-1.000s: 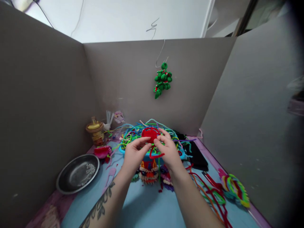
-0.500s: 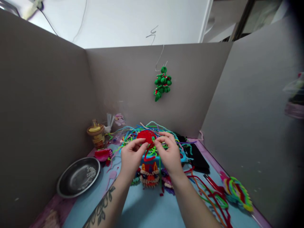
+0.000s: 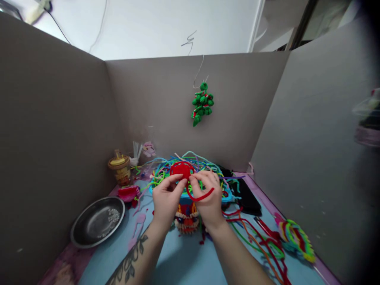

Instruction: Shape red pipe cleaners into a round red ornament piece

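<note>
Between my hands is a round red piece of coiled pipe cleaner, with a loose red end curving down across my right hand. My left hand pinches its lower left edge between thumb and fingers. Thumb and forefinger of my right hand are closed on the lower right edge, near where the loose end starts. Behind it lies a blue tray heaped with many-coloured pipe cleaners. Below my hands sits an orange and cream pipe-cleaner figure, partly hidden by them.
A metal bowl with small white bits stands left, near a lidded cup. At right lie loose red and orange pipe cleaners, a black flat object and a multicoloured piece. A green ornament hangs on the grey back panel.
The loose red end has swung from hanging below the disc to curving right over my right hand. My right hand has shifted slightly left, its fingers more curled.
</note>
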